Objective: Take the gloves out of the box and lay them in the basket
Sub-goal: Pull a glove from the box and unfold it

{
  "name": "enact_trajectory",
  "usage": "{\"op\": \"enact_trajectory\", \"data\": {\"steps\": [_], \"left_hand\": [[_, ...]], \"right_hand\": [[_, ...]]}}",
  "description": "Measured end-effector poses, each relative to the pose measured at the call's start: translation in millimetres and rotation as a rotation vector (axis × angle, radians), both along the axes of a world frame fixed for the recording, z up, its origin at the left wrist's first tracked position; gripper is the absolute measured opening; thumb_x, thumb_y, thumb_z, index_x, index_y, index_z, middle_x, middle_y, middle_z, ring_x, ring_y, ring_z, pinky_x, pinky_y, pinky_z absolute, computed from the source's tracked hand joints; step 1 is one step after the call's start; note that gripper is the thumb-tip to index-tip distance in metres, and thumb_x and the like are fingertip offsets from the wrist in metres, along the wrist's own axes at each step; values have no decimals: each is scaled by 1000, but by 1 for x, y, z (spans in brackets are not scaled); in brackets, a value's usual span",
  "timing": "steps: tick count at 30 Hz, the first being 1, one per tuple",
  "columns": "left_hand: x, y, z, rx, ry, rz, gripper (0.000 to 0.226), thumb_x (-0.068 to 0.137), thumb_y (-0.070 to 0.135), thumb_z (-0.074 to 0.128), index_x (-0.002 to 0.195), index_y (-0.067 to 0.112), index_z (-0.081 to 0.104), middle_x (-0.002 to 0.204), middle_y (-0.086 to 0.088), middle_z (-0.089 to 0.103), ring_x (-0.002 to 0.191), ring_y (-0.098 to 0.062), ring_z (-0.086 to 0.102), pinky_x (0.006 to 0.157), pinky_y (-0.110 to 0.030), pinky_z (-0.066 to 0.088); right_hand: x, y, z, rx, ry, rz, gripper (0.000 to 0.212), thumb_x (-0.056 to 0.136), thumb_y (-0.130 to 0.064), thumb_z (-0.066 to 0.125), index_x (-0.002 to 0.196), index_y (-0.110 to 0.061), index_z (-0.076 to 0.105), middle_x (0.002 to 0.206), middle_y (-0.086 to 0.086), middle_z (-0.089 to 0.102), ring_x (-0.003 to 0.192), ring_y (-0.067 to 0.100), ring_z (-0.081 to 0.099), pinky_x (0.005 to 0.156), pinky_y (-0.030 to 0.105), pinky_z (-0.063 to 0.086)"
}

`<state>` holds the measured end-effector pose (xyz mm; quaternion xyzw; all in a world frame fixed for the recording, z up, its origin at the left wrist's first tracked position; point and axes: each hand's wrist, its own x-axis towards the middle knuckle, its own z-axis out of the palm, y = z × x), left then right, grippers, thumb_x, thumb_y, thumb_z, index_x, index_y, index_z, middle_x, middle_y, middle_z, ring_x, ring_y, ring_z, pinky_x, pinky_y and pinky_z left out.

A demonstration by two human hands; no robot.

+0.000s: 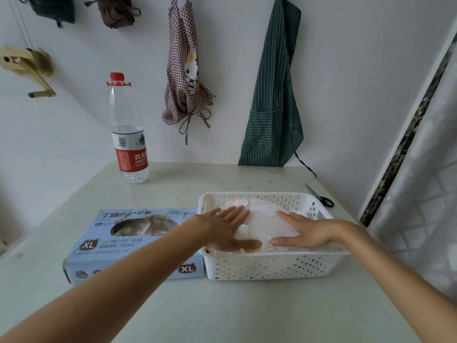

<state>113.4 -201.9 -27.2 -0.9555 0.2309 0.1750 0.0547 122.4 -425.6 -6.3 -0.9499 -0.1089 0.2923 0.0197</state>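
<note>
Both arms reach forward over the counter (173,305). The left hand (228,227) and right hand (300,231) lie flat, fingers straight, pressing white gloves (262,219) into the white basket (272,266) near the right edge; the blue box (103,243) touches the basket's left side.

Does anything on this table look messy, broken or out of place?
The glove box top looks roughly torn around its opening. Black-handled scissors lie loose near the table's far right edge. The gloves sit heaped in the basket.
</note>
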Motion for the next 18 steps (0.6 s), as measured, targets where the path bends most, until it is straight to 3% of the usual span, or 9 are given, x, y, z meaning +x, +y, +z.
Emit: {"op": "enact_trajectory", "data": {"steps": [3, 8, 11, 14, 16, 18], "left_hand": [[-1, -4, -4, 109, 22, 6, 91, 82, 79, 14, 147, 25, -22, 154, 7, -27, 143, -10, -20, 118, -39, -10], [-2, -8, -13, 160, -30, -6, 77, 94, 63, 17, 148, 23, -21, 156, 0, -24, 145, -15, -17, 118, -40, -8], [-6, -10, -1, 111, 33, 43, 87, 89, 70, 22, 147, 23, -22, 155, 4, -26, 144, -14, -19, 118, -42, -10], [-9, -4, 24, 50, 90, 99, 99, 81, 78, 29, 148, 24, -20, 156, 6, -24, 144, -15, -18, 118, -46, -7], [-13, 3, 36, 75, 113, 110, 97, 82, 78, 29, 148, 26, -19, 156, 6, -22, 145, -15, -17, 118, -49, -4], [-17, 8, 36, 157, 111, 124, 95, 83, 78, 26, 150, 25, -15, 158, 3, -16, 146, -18, -12, 118, -49, -3]], "right_hand": [[3, -5, -7, -24, 35, 1, 102, 81, -74, 42, 148, -31, -22, 157, 0, -25, 147, 20, -14, 120, 43, 1], [9, -2, -27, -49, 34, 13, 97, 91, -55, 50, 147, -28, -24, 156, 5, -28, 146, 24, -17, 119, 47, 3], [10, -2, -20, -55, 9, 11, 101, 86, -63, 51, 149, -29, -21, 157, 1, -25, 147, 21, -13, 120, 44, 4], [6, -11, 0, 107, -14, -25, 106, 74, -70, 59, 152, -36, -4, 159, -9, -16, 148, 17, -5, 120, 41, 8], [1, -19, 13, 268, -54, -78, 99, 67, -66, 67, 149, -41, 18, 159, -13, 1, 147, 17, 11, 116, 41, 25], [-3, -23, 18, 404, -181, -135, 75, 72, -50, 76, 138, -40, 42, 152, -11, 25, 138, 17, 32, 88, 21, 51]]}}
